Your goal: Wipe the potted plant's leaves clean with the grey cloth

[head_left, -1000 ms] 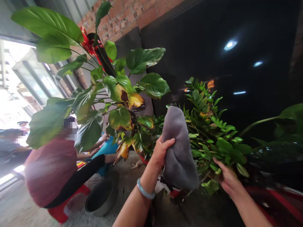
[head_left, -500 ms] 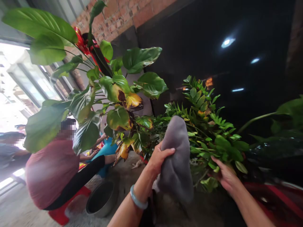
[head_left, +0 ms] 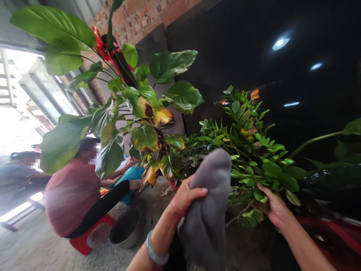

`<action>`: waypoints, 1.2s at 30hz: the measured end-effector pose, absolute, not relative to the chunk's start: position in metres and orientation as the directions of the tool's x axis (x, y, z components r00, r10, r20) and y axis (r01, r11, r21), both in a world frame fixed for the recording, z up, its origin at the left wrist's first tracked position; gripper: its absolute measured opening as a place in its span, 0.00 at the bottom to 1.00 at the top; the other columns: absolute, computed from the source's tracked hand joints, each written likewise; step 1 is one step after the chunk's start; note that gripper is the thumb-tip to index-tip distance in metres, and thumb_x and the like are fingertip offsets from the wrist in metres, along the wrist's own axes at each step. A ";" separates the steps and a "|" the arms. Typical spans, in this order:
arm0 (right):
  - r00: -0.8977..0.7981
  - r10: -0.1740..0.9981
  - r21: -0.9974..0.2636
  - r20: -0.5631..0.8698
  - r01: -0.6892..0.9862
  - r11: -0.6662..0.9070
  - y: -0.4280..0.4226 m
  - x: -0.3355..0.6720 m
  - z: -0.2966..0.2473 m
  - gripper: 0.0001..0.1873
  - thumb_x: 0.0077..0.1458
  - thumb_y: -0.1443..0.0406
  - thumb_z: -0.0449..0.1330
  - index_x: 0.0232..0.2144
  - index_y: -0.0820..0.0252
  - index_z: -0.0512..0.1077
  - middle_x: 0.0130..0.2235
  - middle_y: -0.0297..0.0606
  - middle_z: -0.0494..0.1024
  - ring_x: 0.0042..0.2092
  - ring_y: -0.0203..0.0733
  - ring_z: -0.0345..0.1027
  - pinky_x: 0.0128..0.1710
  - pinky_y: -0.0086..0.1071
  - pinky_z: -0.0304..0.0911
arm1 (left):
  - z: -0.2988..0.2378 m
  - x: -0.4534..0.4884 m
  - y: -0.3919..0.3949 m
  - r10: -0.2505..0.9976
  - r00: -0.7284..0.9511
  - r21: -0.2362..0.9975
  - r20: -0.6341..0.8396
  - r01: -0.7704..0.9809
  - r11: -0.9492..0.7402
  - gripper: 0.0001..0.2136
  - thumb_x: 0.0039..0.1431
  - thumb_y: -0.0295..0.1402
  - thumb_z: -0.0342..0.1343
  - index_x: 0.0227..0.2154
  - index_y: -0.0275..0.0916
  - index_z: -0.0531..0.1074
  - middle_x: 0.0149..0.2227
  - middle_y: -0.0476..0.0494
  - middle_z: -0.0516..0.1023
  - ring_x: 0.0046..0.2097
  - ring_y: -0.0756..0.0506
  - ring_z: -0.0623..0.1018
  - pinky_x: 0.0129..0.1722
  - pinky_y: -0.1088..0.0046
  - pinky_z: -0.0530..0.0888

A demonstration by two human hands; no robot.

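My left hand (head_left: 190, 199), with a pale bangle on its wrist, grips a grey cloth (head_left: 210, 203). The cloth's rounded top stands above the thumb and the rest drapes downward. My right hand (head_left: 275, 210) is at the lower right of a bushy green plant (head_left: 248, 150) and closes on a leaf (head_left: 260, 195) there. Some of its fingertips are hidden behind the foliage. Between the two hands, low leaves (head_left: 252, 217) and a thin bare stem (head_left: 239, 214) show.
A tall plant (head_left: 145, 137) with large, partly yellowed leaves rises at the left. A person in a pink shirt (head_left: 75, 195) sits on a red stool (head_left: 84, 235), near a grey bucket (head_left: 126, 227). A dark, shiny panel (head_left: 239, 49) stands behind the plants.
The cloth in my left hand has dropped slightly, and more of it hangs down. The surroundings have shifted right in view. My right hand stays at the same leaves.
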State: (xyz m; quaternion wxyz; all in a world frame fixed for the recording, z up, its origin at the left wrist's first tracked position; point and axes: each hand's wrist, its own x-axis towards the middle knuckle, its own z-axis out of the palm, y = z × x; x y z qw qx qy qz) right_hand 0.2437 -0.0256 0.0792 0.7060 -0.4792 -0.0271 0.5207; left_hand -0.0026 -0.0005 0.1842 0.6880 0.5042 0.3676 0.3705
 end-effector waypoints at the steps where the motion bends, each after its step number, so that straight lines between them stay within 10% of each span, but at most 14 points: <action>1: 0.460 0.757 -0.705 -0.464 -0.709 -0.002 -0.025 0.243 0.080 0.16 0.31 0.68 0.69 0.28 0.56 0.72 0.20 0.30 0.78 0.18 0.41 0.69 0.13 0.30 0.64 | 0.188 0.001 0.005 0.916 0.395 0.966 -0.072 -0.202 0.163 0.24 0.30 0.36 0.71 0.36 0.37 0.77 0.28 0.47 0.80 0.27 0.47 0.75 0.30 0.72 0.72; 5: 0.468 0.756 -0.710 -0.458 -0.704 0.006 -0.021 0.240 0.076 0.14 0.33 0.68 0.69 0.27 0.56 0.72 0.20 0.29 0.78 0.19 0.41 0.70 0.16 0.31 0.67 | 0.158 0.016 0.011 0.965 0.262 0.985 -0.029 -0.158 0.072 0.20 0.30 0.34 0.69 0.33 0.38 0.76 0.25 0.51 0.77 0.27 0.49 0.72 0.30 0.74 0.70; 10: 0.473 0.758 -0.729 -0.449 -0.685 -0.005 -0.020 0.243 0.070 0.13 0.33 0.68 0.69 0.27 0.57 0.73 0.21 0.33 0.78 0.24 0.45 0.74 0.21 0.33 0.70 | 0.124 -0.007 -0.022 0.803 0.531 0.962 -0.270 0.121 0.244 0.16 0.29 0.29 0.67 0.29 0.35 0.79 0.25 0.50 0.76 0.26 0.49 0.71 0.28 0.73 0.67; 19: 0.494 0.756 -0.723 -0.428 -0.689 0.041 -0.016 0.241 0.067 0.16 0.32 0.69 0.69 0.28 0.55 0.73 0.21 0.31 0.78 0.24 0.47 0.75 0.23 0.38 0.73 | 0.182 -0.020 0.012 0.994 0.099 0.965 0.038 -0.261 -0.011 0.22 0.30 0.35 0.70 0.35 0.38 0.76 0.28 0.49 0.79 0.28 0.47 0.75 0.31 0.71 0.72; 27: 0.475 0.763 -0.722 -0.439 -0.692 0.015 -0.019 0.243 0.067 0.16 0.30 0.67 0.69 0.28 0.56 0.73 0.21 0.34 0.79 0.30 0.53 0.78 0.26 0.39 0.75 | 0.119 -0.028 -0.026 0.862 0.439 0.968 -0.251 0.100 0.231 0.15 0.28 0.29 0.66 0.27 0.38 0.81 0.24 0.50 0.76 0.26 0.48 0.70 0.27 0.73 0.66; 36: 0.489 0.756 -0.697 -0.434 -0.714 0.062 -0.016 0.239 0.070 0.15 0.30 0.69 0.68 0.27 0.55 0.73 0.21 0.34 0.79 0.34 0.55 0.78 0.29 0.41 0.76 | 0.166 -0.009 0.015 0.989 0.145 0.991 0.037 -0.129 -0.019 0.19 0.32 0.32 0.67 0.34 0.38 0.76 0.26 0.50 0.77 0.28 0.48 0.72 0.30 0.73 0.70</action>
